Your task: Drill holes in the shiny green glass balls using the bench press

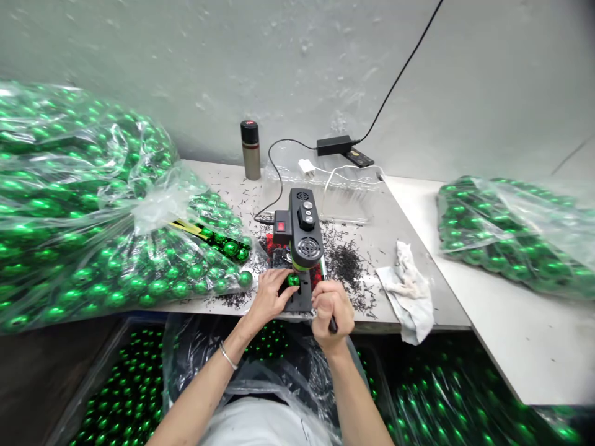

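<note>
Near the grey table's [390, 229] front edge, the left hand [272, 294] pinches a glossy metallic-green ball [293, 280]; the right hand [333, 310] grips a black-ended lever [333, 326].

The green ball [292, 280] looks smooth and mirror-glossy, the machine [305, 230] matt black, and its lever [323, 269] shiny metal. Clear, crinkled plastic with bright highlights forms the bag [160, 207] at left. The tabletop [400, 218] is smooth and faintly shiny, the rag [409, 291] matt, creased cloth, the wall [232, 56] bumpy.

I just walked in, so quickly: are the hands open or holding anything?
Left hand: closed, holding a green ball.
Right hand: closed, gripping a handle.
</note>
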A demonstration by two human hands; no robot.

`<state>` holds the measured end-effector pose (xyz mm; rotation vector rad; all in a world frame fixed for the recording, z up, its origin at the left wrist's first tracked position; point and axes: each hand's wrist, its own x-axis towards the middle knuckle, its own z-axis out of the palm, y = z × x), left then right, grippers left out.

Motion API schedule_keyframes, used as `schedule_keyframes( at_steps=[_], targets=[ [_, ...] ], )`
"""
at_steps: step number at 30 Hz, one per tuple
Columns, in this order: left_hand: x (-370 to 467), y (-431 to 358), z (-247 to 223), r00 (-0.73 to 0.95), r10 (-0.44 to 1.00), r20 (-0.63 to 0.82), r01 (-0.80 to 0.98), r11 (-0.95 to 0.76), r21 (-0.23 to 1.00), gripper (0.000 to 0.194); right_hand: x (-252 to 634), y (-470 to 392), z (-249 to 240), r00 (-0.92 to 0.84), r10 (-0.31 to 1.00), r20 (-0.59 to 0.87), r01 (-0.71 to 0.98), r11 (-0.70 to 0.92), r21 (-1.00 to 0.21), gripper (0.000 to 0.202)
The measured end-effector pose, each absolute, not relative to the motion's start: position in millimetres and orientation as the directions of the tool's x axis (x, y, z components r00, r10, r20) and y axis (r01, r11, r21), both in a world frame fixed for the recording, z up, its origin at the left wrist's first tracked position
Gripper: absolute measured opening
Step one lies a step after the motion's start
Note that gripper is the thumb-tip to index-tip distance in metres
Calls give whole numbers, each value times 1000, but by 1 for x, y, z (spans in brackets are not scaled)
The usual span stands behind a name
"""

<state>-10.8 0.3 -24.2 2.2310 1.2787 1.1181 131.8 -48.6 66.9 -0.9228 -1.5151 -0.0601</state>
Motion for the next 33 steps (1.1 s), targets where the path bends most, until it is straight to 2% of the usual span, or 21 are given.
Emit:
schedule_keyframes(
  at_steps=[4, 9, 18, 24, 28, 31, 33],
  targets=[
    [-10, 0, -25, 276, 838, 471, 566, -538, 625, 30, 134, -45, 40, 63, 452, 890, 606, 691, -394, 31],
    [-9, 0, -27, 262, 835, 484, 565, -540, 624, 30, 132, -40, 20, 126, 417, 900, 588, 699, -406, 31],
    [-8, 1, -28, 255, 834, 490, 556, -541, 631, 28, 134, -37, 13, 107, 411, 905, 591, 706, -390, 29],
    [-7, 5, -27, 243, 855, 457, 533, -512, 674, 28, 135, -38, 20, -6, 391, 920, 642, 707, -297, 28],
    [-5, 5, -26, 224, 874, 431, 525, -481, 702, 28, 130, -41, 54, 167, 428, 888, 585, 682, -439, 31],
    [-10, -11, -24, 216, 868, 447, 504, -491, 711, 29, 127, -44, 91, 271, 568, 777, 531, 585, -613, 31],
    [-20, -27, -21, 238, 849, 472, 498, -524, 691, 33, 126, -45, 107, 285, 616, 735, 496, 561, -663, 33]
  ],
)
